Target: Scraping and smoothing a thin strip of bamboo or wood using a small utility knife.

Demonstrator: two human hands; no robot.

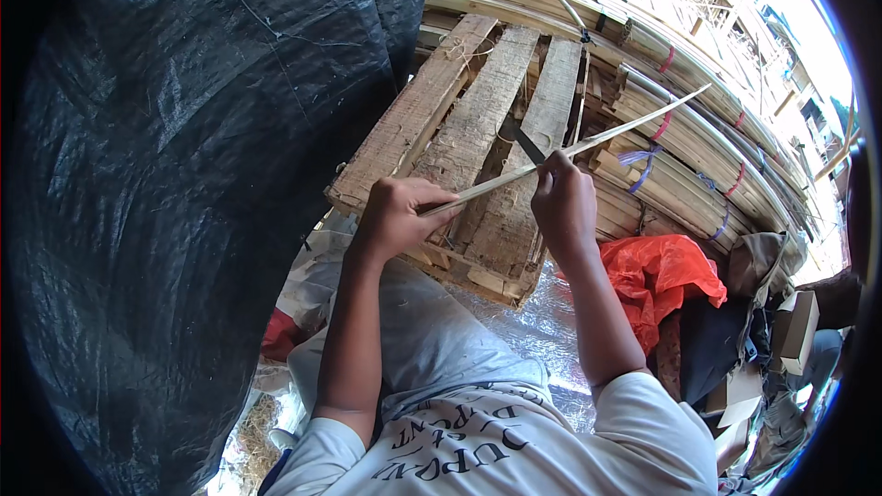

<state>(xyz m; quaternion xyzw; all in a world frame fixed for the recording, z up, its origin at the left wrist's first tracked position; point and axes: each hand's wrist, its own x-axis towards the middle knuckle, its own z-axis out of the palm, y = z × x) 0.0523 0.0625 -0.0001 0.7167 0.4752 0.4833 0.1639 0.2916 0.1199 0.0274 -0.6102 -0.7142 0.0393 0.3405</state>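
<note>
My left hand [401, 214] is closed on the near end of a long pale strip of bamboo or wood [634, 123], pinched between thumb and fingers. The strip slants up to the right over a rough wooden pallet [471, 92] and tapers to a point. A knife [528, 143] is in my closed right hand [564, 203], its dark blade pointing up and to the left. The blade crosses the strip beside that hand; its handle is mostly hidden in my fingers. Thin curled shavings [464, 53] lie on the pallet's slats.
A dark tarpaulin [184, 174] hangs along the left. Bundles of pale strips [680, 161] tied with coloured bands are stacked behind and right of the pallet. An orange-red plastic bag [657, 277] and a cardboard box [797, 331] are at the right.
</note>
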